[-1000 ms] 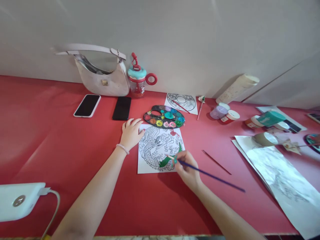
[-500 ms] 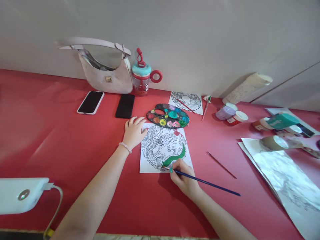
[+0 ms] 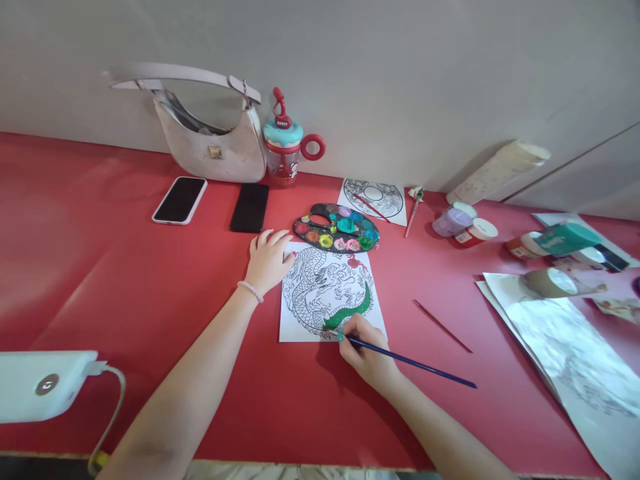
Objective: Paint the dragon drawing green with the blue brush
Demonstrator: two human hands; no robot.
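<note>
A white sheet with a line drawing of a dragon (image 3: 327, 293) lies on the red table (image 3: 125, 280); part of the dragon's body is painted green. My right hand (image 3: 365, 350) is closed on a long blue paintbrush (image 3: 415, 363), whose tip touches the lower edge of the drawing by the green area. My left hand (image 3: 267, 257) rests flat with fingers spread on the sheet's upper left corner. A dark palette (image 3: 336, 230) with several paint blobs sits just beyond the sheet.
Two phones (image 3: 180, 199) (image 3: 249, 207), a pale handbag (image 3: 210, 143) and a red-handled cup (image 3: 283, 150) stand by the wall. Paint jars (image 3: 463, 223), a loose thin brush (image 3: 443, 325), a second drawing (image 3: 374, 199) and large papers (image 3: 565, 347) lie right. A white power bank (image 3: 45, 385) sits front left.
My right hand slid down and left along the drawing, so more of the green dragon body shows. The view shifted slightly. My left hand stayed on the sheet's corner.
</note>
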